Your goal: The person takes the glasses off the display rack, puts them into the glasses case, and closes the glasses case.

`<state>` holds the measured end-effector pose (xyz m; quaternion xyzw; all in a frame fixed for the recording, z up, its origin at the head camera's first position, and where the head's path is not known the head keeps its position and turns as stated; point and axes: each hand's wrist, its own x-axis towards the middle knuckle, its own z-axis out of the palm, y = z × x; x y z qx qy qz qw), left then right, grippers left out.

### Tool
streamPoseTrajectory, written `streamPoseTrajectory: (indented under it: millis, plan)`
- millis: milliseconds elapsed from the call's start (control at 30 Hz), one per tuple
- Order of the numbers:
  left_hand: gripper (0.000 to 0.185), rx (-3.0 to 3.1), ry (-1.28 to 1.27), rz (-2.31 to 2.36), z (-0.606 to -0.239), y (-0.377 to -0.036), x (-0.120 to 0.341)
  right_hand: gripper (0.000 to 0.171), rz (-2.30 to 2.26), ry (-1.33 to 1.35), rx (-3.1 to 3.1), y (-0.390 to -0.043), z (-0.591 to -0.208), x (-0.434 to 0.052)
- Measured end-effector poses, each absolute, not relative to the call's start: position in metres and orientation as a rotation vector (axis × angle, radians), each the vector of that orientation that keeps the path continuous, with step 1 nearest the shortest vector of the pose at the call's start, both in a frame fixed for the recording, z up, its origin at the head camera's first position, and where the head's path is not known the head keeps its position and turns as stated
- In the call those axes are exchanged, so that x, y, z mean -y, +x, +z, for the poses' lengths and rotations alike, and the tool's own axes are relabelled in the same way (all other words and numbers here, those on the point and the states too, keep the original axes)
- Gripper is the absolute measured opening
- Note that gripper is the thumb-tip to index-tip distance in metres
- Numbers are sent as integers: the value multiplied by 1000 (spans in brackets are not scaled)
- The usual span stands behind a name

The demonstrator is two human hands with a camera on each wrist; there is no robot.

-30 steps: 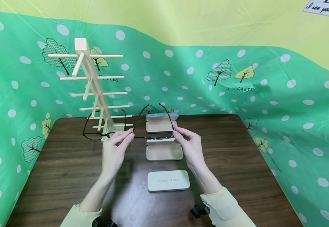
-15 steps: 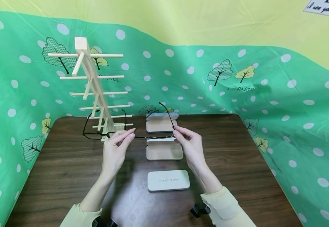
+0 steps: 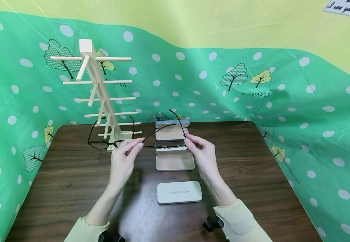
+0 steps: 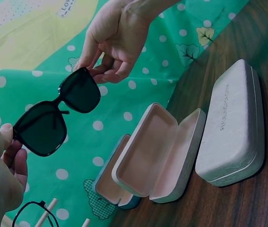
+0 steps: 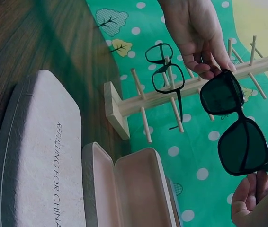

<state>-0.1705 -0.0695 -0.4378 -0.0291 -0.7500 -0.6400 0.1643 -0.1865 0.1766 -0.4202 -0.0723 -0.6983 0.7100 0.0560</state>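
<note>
Head view: bright, even light; pale glare patch on the near part of your counter [image 3: 146, 222]; soft-edged shadows either side of the closed case [image 3: 179, 198], its lettering [image 3: 179, 192] small and faint. Your wrist views: dimmer, cooler in tint; dark shadow band on the counter; sunglasses [image 4: 40, 128] sharp-edged; lettering clearly readable.

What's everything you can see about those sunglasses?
The sunglasses have two big dark lenses in a shiny black frame that looks like plastic. One side arm points forward; the other slants inward, partly folded. They are up in the air above the table, with the left hand pinching one end and the right hand the other.
</note>
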Motion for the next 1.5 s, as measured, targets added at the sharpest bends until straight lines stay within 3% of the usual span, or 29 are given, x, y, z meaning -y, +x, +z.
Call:
streamPoseTrajectory:
  millis: [1500]
  plan:
    - [15, 2116, -110, -1798, -442, -171, 67, 29, 2157, -161, 2123, -185, -421, -176]
